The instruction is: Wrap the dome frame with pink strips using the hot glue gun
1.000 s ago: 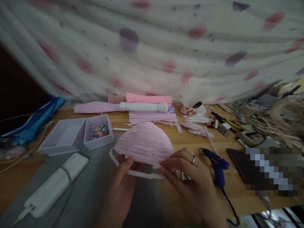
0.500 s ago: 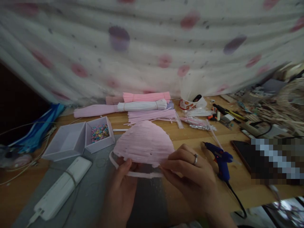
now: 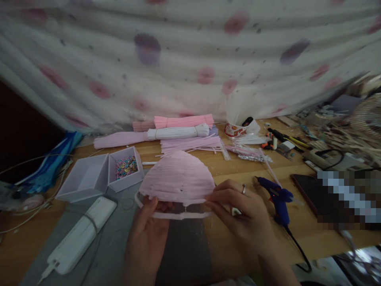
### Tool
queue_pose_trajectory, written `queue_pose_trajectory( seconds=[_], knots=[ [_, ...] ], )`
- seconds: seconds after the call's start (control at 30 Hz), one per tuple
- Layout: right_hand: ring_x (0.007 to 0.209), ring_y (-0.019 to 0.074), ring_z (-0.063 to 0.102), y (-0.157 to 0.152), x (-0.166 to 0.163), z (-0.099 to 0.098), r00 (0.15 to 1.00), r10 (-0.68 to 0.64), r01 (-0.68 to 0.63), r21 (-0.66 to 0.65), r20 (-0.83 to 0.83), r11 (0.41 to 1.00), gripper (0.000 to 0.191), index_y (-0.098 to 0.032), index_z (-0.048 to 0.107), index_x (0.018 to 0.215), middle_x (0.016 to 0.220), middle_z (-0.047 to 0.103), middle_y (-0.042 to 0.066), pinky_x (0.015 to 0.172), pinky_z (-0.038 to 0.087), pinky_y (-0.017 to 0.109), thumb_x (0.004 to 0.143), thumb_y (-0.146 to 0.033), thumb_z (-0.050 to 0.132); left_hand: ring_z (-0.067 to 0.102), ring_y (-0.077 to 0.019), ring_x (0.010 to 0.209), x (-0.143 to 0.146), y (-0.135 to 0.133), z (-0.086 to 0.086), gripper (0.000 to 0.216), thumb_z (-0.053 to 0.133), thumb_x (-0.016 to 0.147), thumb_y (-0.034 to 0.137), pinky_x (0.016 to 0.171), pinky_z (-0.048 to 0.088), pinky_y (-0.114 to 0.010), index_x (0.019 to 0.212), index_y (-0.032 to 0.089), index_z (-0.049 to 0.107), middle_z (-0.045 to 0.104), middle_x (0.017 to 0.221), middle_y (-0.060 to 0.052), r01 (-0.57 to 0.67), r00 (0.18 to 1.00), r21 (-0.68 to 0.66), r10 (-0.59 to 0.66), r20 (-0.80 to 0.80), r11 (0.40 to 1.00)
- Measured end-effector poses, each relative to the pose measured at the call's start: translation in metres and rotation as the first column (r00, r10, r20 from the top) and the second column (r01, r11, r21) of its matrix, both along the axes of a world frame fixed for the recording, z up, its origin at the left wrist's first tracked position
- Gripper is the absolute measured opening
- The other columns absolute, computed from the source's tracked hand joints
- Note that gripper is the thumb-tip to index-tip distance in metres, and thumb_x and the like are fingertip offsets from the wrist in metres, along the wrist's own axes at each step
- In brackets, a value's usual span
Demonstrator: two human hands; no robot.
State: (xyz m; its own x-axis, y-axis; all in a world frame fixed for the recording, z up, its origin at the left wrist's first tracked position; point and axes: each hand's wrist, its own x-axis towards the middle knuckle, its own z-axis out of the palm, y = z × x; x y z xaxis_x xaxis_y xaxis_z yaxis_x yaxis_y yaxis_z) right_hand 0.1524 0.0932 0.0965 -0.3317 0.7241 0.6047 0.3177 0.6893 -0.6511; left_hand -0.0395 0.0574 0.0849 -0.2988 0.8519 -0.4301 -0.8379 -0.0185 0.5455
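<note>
A pale pink dome-shaped piece (image 3: pixel 178 174), built from rows of fuzzy pipe cleaners, is held up above the grey mat. My left hand (image 3: pixel 150 226) grips its lower left edge, thumb in front and fingers behind. At the lower right edge my right hand (image 3: pixel 238 210), with a ring on one finger, pinches the rim between thumb and fingertips. A pink pipe-cleaner strip (image 3: pixel 181 215) loops below the dome from left to right, with a gap between them. Right of my right hand lies a blue hot glue gun (image 3: pixel 278 198) on the table.
Bundles of pipe cleaners (image 3: pixel 178 132) lie at the back. To the left are a box of colourful beads (image 3: pixel 126 169), an empty-looking white box (image 3: pixel 83 176) and a white power strip (image 3: pixel 81 234). A phone (image 3: pixel 306 196), pliers (image 3: pixel 285 139) and a paper cup (image 3: pixel 235 129) are on the right.
The dome has shifted slightly left and its lower edge has risen. My right hand's pinch has moved a little up along the rim, and the strip below now shows farther to the right.
</note>
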Motion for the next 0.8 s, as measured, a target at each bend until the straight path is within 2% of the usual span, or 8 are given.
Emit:
queue_pose_trajectory(
  seconds=[0.17,0.33,0.43,0.53,0.6,0.7,0.8],
  knots=[
    [0.065,0.0121,0.062,0.008,0.002,-0.007,0.999,-0.026,0.024,-0.044,-0.032,0.999,0.008,-0.021,0.067,0.088,0.077,0.066,-0.001,0.056,0.046,0.023,0.089,-0.013,0.069,0.068,-0.015,0.063,0.005,0.004,0.007,0.013,0.082,0.062,0.014,0.062,0.059,-0.028,0.065,0.02,0.07,0.075,0.069,0.001,-0.118,0.992,-0.073,0.121,0.027,0.99],
    [0.069,0.0124,0.06,0.012,0.002,-0.012,0.998,-0.036,0.032,-0.082,-0.046,0.996,0.008,-0.022,0.066,0.09,0.079,0.064,-0.001,0.06,0.045,0.024,0.091,-0.014,0.068,0.068,-0.0148,0.064,0.007,0.007,0.012,0.007,0.076,0.069,0.015,0.063,0.059,-0.029,0.066,0.017,0.071,0.073,0.065,-0.001,-0.104,0.993,-0.099,0.108,0.037,0.99],
    [0.076,0.0139,0.06,0.012,0.004,-0.013,0.998,-0.02,0.013,-0.106,-0.063,0.994,0.007,-0.022,0.065,0.091,0.085,0.063,0.001,0.066,0.046,0.025,0.093,-0.015,0.065,0.068,-0.0147,0.06,0.005,0.009,0.016,0.012,0.068,0.075,0.013,0.06,0.059,-0.029,0.064,0.017,0.07,0.072,0.063,-0.002,-0.128,0.988,-0.154,0.14,0.068,0.98],
    [0.084,0.016,0.06,0.011,0.006,-0.013,0.996,0.022,-0.036,-0.174,-0.082,0.984,0.009,-0.023,0.064,0.095,0.092,0.062,0.003,0.071,0.048,0.027,0.096,-0.016,0.058,0.069,-0.0142,0.06,0.002,0.011,0.019,0.018,0.062,0.08,0.013,0.06,0.059,-0.028,0.065,0.017,0.07,0.074,0.066,-0.001,-0.165,0.979,-0.173,0.182,0.089,0.971],
    [0.081,0.0156,0.06,0.012,0.007,-0.015,0.993,0.026,-0.054,-0.253,-0.112,0.966,0.008,-0.023,0.064,0.098,0.091,0.062,0.002,0.068,0.048,0.026,0.098,-0.02,0.056,0.069,-0.0142,0.059,0.0,0.011,0.019,0.017,0.062,0.081,0.014,0.06,0.06,-0.029,0.066,0.018,0.07,0.074,0.066,-0.001,-0.177,0.978,-0.169,0.193,0.083,0.97],
    [0.078,0.0148,0.061,0.014,0.007,-0.018,0.986,-0.026,-0.033,-0.347,-0.165,0.937,0.012,-0.024,0.065,0.1,0.088,0.064,0.002,0.065,0.048,0.024,0.1,-0.025,0.053,0.068,-0.0144,0.059,-0.001,0.011,0.019,0.016,0.064,0.08,0.014,0.061,0.06,-0.029,0.066,0.02,0.07,0.073,0.065,0.0,-0.183,0.978,-0.158,0.195,0.069,0.97],
    [0.07,0.0134,0.061,0.014,0.003,-0.019,0.966,-0.152,0.07,-0.354,-0.21,0.933,0.019,-0.023,0.068,0.094,0.079,0.066,0.001,0.057,0.047,0.021,0.1,-0.025,0.05,0.069,-0.0145,0.06,0.0,0.012,0.019,0.02,0.061,0.082,0.015,0.062,0.061,-0.029,0.064,0.02,0.069,0.071,0.062,0.0,-0.182,0.979,-0.175,0.196,0.063,0.967]
  ],
)
